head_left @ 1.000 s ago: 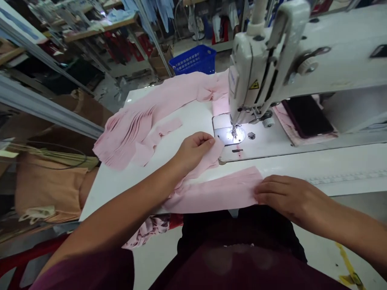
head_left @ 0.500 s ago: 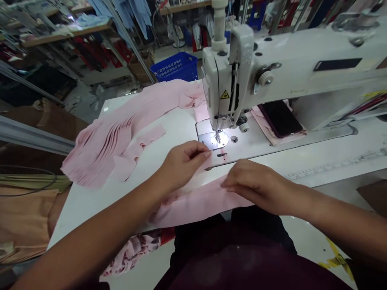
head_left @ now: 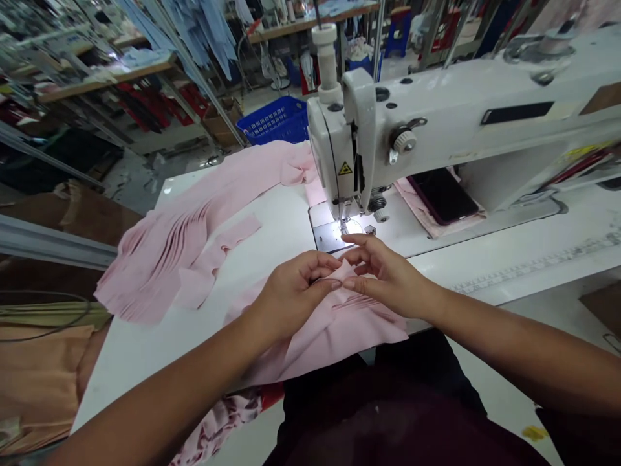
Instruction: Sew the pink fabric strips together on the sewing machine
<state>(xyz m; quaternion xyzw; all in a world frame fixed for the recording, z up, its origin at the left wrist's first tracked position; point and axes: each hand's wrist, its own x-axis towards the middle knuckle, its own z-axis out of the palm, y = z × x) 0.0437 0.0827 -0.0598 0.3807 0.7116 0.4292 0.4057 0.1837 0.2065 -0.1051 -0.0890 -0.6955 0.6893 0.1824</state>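
Between my hands a pink fabric piece point(head_left: 334, 336) is gathered up, its lower part draped over the table's front edge above my lap. My left hand point(head_left: 295, 288) pinches the fabric's top edge between thumb and fingers. Right beside it, my right hand point(head_left: 381, 268) grips the same edge, thumb below and fingers curled behind. Both hands are just in front of the lit needle plate point(head_left: 330, 238) of a white sewing machine point(head_left: 334, 149). The presser foot point(head_left: 344, 226) is just beyond my right fingertips, apart from the fabric I hold.
A fanned stack of pink fabric pieces point(head_left: 165, 252) lies on the white table point(head_left: 130, 356) at left. A dark phone point(head_left: 444, 194) rests on folded pink cloth under the machine arm. Behind the table stands a blue basket point(head_left: 274, 120). Orange fabric point(head_left: 43, 382) is at far left.
My right hand has moved up and left to meet my left hand. The pink fabric has been lifted and bunched between them. The view has shifted slightly.
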